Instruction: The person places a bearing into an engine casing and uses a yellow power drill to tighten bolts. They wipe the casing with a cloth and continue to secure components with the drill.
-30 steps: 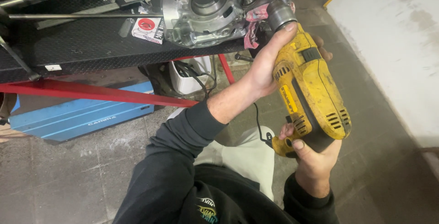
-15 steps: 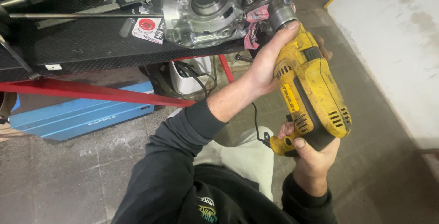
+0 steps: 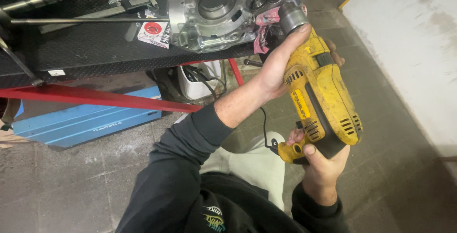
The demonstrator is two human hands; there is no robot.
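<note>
Scuffed yellow corded drill, chuck against grey engine casing.

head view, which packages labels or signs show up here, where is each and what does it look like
Small box: on the black bench top, left of the grey engine case; white, square, with a red round mark.
Drill label: on the side of the yellow drill held by the left hand and right hand; narrow yellow strip with dark print.
White tag: on the bench's front edge; small rectangle.
Blue case: on the floor under the bench; flat, long, pale lettering.
</note>
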